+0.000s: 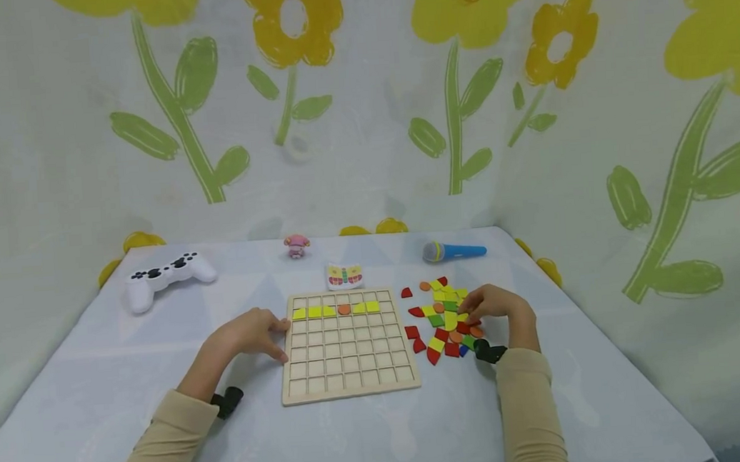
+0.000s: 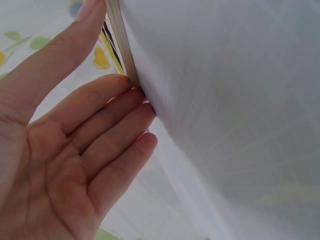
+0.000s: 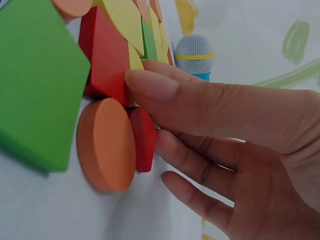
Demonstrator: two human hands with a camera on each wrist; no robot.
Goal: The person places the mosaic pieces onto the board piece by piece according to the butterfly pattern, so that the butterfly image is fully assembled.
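Note:
My left hand (image 1: 253, 333) rests at the left edge of a wooden grid board (image 1: 352, 384), its thumb and fingertips touching the rim. In the left wrist view the board's edge (image 2: 121, 42) meets the fairly straight fingers. A row of yellow pieces (image 1: 315, 311) and one orange disc (image 1: 345, 309) lies near the board's top. My right hand (image 1: 496, 301) reaches into a loose pile of coloured pieces right of the board. Its thumb tip touches or overlaps a red piece (image 3: 106, 55), near an orange disc (image 3: 112, 145) and a green piece (image 3: 40, 90); no piece is plainly gripped.
Behind the board stands a small butterfly pattern card (image 1: 344, 276), with a pink figurine (image 1: 296, 246) farther back. A white game controller (image 1: 170, 277) lies at the back left, a blue toy microphone (image 1: 455, 251) at the back right. Flowered cloth (image 1: 364, 152) hangs behind the table.

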